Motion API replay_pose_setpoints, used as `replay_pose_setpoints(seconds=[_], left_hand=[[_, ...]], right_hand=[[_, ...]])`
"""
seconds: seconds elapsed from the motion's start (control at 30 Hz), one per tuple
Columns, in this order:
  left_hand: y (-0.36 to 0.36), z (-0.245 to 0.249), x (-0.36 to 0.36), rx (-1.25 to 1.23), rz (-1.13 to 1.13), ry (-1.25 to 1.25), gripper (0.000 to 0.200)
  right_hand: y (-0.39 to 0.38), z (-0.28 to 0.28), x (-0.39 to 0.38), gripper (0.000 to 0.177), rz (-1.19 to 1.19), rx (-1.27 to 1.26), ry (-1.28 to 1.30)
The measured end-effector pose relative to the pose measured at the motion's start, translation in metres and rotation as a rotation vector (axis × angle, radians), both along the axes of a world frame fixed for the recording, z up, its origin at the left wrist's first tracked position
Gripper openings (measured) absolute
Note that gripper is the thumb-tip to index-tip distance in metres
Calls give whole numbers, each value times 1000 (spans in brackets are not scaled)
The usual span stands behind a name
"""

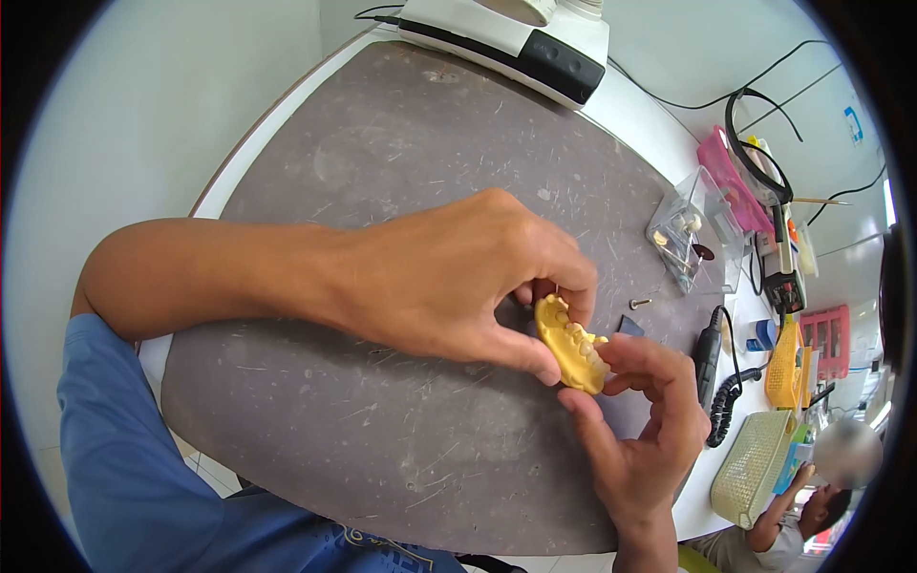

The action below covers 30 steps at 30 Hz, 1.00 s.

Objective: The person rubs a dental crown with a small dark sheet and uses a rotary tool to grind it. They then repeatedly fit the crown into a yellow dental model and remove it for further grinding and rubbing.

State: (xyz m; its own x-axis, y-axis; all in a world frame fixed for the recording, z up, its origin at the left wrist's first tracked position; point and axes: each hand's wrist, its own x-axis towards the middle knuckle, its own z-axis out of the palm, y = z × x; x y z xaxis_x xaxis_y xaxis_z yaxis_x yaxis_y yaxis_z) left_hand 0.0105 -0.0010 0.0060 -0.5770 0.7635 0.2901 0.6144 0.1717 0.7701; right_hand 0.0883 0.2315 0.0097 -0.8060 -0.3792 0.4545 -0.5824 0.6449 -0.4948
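A yellow dental model (571, 351) with a row of teeth is held over the grey mat (382, 458), right of its middle. My left hand (478, 277) comes across from the left, its thumb and fingers closed on the model's upper end. At the lower right end, my right hand (645, 420) grips the same model between thumb and fingers. Just beyond the model, a small dark flat piece (630, 327) and a small metal bit (641, 303) lie on the mat.
A clear box (702, 239) with small parts stands at the right, near a pink basket (731, 177). A black handpiece (707, 358) with a coiled cord lies below it. Further down are a yellow-green basket (755, 468) and another person (788, 525). A white device (506, 48) stands at the back.
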Motion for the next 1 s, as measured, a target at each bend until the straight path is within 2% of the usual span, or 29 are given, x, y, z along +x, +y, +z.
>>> replay_pose_setpoints(seconds=[0.07, 0.2, 0.27, 0.37, 0.5, 0.57, 1.0], left_hand=[[0, -2, -2, 20, 14, -57, 37], [-1, -3, -4, 78, -4, -104, 35], [-1, -1, -4, 77, -30, -220, 36], [-1, 1, -4, 94, -46, -298, 36], [0, -1, -5, 120, -80, -367, 38], [0, 0, -5, 105, -73, -393, 38], [1, 2, -3, 114, -87, -485, 36]], right_hand=[[3, -3, 0, 45, -76, -175, -72], [11, 1, -4, 47, -22, -19, 13], [9, 0, 0, 47, -44, -159, -51], [11, -2, 1, 47, -63, -237, -70], [17, 2, 4, 48, -32, -198, -141], [15, 0, 1, 42, -35, -205, -18], [15, 7, -1, 36, 27, -196, 6]])
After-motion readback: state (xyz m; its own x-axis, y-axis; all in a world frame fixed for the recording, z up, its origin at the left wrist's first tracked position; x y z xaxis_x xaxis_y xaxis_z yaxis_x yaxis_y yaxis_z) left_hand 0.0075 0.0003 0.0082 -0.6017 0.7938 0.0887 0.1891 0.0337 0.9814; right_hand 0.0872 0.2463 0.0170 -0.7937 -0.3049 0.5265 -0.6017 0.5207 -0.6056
